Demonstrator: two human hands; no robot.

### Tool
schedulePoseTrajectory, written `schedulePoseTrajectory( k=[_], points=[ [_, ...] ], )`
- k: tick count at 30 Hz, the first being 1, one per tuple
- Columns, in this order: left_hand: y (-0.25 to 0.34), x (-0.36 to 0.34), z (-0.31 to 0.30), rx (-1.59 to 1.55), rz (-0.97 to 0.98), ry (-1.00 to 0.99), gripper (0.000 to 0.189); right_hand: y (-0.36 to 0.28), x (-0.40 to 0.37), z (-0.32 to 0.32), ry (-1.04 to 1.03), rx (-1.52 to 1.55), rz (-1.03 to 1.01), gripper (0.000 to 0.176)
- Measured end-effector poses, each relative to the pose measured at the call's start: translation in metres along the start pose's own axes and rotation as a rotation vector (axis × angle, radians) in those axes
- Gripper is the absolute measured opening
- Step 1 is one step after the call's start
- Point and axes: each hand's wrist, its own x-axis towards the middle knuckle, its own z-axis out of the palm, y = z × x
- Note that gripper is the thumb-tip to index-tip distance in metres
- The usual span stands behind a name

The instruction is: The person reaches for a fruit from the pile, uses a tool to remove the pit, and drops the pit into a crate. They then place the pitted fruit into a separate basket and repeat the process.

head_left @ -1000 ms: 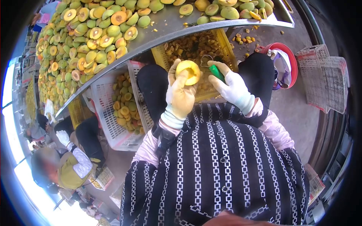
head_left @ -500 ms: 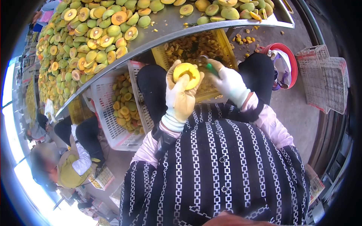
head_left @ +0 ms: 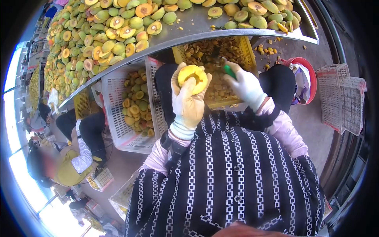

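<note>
Fingers (head_left: 176,77) of left hand (head_left: 188,103): closed round peach half (head_left: 193,76), cut face up, apparently to expose its hollow. Fingers of right hand (head_left: 246,87): gripping green-handled tool (head_left: 229,72), just beside it. Both held over yellow crate (head_left: 249,48) of scraps, below counter (head_left: 191,24), likely to catch droppings.

Gloved left hand (head_left: 188,100) holding a fruit half (head_left: 192,77), gloved right hand (head_left: 244,85) a green-handled tool (head_left: 229,72)
The cut face is turned toward the camera; the tool's head lies just beside the fruit, over a yellow crate (head_left: 249,49) of scraps under a metal table (head_left: 189,23) piled with fruit
</note>
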Motion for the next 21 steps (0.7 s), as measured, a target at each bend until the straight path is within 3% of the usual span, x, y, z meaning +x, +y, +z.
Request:
schedulePoseTrajectory(
  k=[3,4,5,6,7,8,10,11,12,13,15,16,18,20,21],
  points=[
    [0.03,0.0,-0.009,0.124,0.154,0.011,0.042,0.029,0.0,0.012,0.007,-0.057,0.047,0.042],
    [0.045,0.001,-0.027,0.349,0.232,0.08,0.043,0.016,0.0,0.007,-0.036,-0.059,0.092,0.044],
    [0.059,-0.003,-0.052,0.965,0.578,0.068,0.038,0.017,-0.001,0.011,-0.025,-0.079,0.041,0.043],
    [0.074,-0.001,-0.073,0.93,0.433,0.328,0.041,0.022,0.0,0.016,-0.006,-0.099,-0.011,0.043],
    [0.099,-0.005,-0.1,1.832,0.711,0.341,0.043,0.024,0.001,0.018,-0.072,-0.115,-0.013,0.041],
    [0.109,-0.008,-0.11,1.89,0.721,0.426,0.044,0.034,0.0,0.024,-0.107,-0.129,-0.064,0.037],
    [0.125,0.004,-0.108,1.858,0.786,0.376,0.046,0.032,0.0,0.031,-0.156,-0.164,-0.094,0.036],
    [0.134,0.023,-0.105,1.849,0.806,0.239,0.045,0.032,0.002,0.033,-0.166,-0.117,-0.101,0.036],
    [0.13,0.042,-0.085,1.623,0.743,0.239,0.043,0.031,0.005,0.034,-0.178,-0.07,-0.107,0.036],
    [0.129,0.067,-0.076,1.668,0.743,0.174,0.04,0.032,0.009,0.035,-0.176,-0.045,-0.117,0.04],
    [0.126,0.12,-0.041,1.923,0.737,0.105,0.033,0.029,0.014,0.03,-0.172,-0.038,-0.05,0.04],
    [0.122,0.152,-0.041,1.92,0.757,0.011,0.035,0.028,0.016,0.027,-0.166,-0.028,0.029,0.041],
    [0.104,0.208,-0.05,2.201,0.691,0.082,0.049,0.032,0.014,0.021,-0.161,-0.049,0.071,0.042],
    [0.088,0.241,-0.063,2.537,0.603,0.069,0.055,0.043,0.006,0.016,-0.061,-0.014,-0.086,0.041],
    [0.081,0.245,-0.057,2.531,0.607,0.05,0.055,0.042,0.002,0.009,-0.075,-0.044,-0.087,0.04]
  ],
)
